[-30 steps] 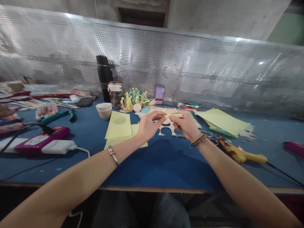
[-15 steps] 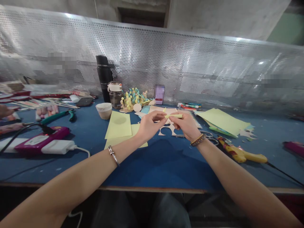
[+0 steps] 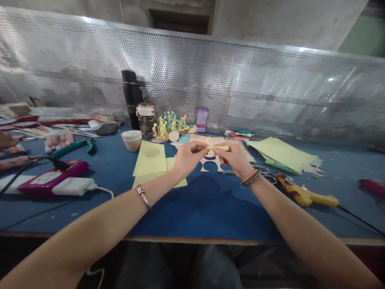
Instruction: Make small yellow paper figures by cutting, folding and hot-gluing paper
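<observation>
Between my two hands is a narrow strip of pale yellow paper [image 3: 221,148], held level above the table. My left hand [image 3: 190,157] pinches its left end between thumb and fingers. Toward its middle, my right hand [image 3: 234,157] grips the same strip, with the thumb lying along it. Beneath and behind the hands lies cream paper with round holes cut out [image 3: 207,165]. Yellow paper sheets [image 3: 150,157] rest just left of my left hand. Beyond them stands a cluster of small yellow and blue paper pieces [image 3: 170,123].
A yellow glue gun [image 3: 309,198] lies right of my right forearm, near a stack of yellow paper [image 3: 282,152]. To the left are a paper cup [image 3: 132,140], a purple power strip [image 3: 54,178] and teal pliers [image 3: 70,148]. A phone [image 3: 201,119] leans against the perforated metal panel [image 3: 255,84].
Both hands stay nearly in place with the yellow strip between them. My fingers have shifted slightly along it, and the strip's right end sits a touch further left and lower.
</observation>
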Motion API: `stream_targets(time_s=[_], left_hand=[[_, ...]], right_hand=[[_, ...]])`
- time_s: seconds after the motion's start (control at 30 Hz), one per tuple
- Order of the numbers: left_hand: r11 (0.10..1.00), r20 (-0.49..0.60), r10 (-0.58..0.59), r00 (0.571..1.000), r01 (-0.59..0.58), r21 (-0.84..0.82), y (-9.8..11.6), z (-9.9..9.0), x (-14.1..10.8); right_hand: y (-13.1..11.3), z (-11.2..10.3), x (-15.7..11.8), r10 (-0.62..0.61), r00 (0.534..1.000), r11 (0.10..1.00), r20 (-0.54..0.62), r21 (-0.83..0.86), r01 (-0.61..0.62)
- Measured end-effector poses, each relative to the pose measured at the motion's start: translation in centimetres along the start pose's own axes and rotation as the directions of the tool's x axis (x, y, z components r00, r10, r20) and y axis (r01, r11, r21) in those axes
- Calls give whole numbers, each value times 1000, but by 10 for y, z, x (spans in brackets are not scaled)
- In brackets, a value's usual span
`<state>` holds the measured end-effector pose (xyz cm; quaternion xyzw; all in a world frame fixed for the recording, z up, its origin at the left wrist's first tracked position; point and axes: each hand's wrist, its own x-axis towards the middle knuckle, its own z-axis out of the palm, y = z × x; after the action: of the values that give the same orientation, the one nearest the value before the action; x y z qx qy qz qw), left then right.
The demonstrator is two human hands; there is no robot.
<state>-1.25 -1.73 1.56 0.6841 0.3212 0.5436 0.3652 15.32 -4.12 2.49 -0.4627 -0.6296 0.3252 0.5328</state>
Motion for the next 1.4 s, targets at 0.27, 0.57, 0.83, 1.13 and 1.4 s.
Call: stream_targets(time_s=[0.27,0.57,0.83,1.13,1.4], left_hand=[[998,33,47,998,-48,38,-1,0,-1],[1000,40,-19,999,18,14,0,0,0],[996,19,-4,1000,2,84,1,-1,-1],[995,5,-19,1000,18,102,-2,-1,0],[996,-6,-59,998,59,72,-2,-1,0]], right_hand=[[3,0,1,-1,998,993,-56,-118,-6],[0,2,-1,-33,998,987,-52,-157,24],[-1,1,-1,-55,997,986,-59,-159,45],[0,4,-3,-127,989,972,-70,-208,110],[-2,9,-7,-262,962,922,-77,-313,226]])
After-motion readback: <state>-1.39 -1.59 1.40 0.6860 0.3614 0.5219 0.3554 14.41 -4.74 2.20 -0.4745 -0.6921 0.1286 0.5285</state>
